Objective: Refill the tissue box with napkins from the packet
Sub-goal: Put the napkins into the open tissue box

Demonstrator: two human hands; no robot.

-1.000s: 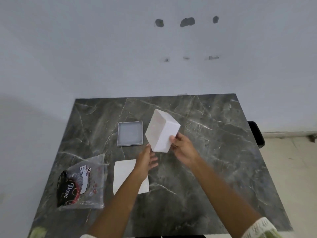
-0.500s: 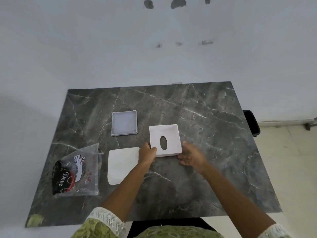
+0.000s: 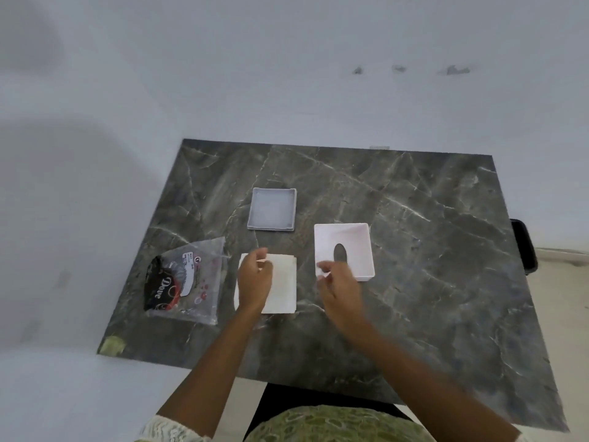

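Lying flat on the counter [image 3: 414, 282], napkin stack [image 3: 282, 287] is pinched by left hand [image 3: 255, 279] | right hand [image 3: 338, 285] loosely curled, empty, beside tissue box [image 3: 353, 247] | soft, light; far edge is best gripped.

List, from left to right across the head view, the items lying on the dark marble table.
Clear plastic napkin packet with black and red print → stack of white napkins → white open tissue box with an oval slot. The grey square lid overlaps, so it is left out.
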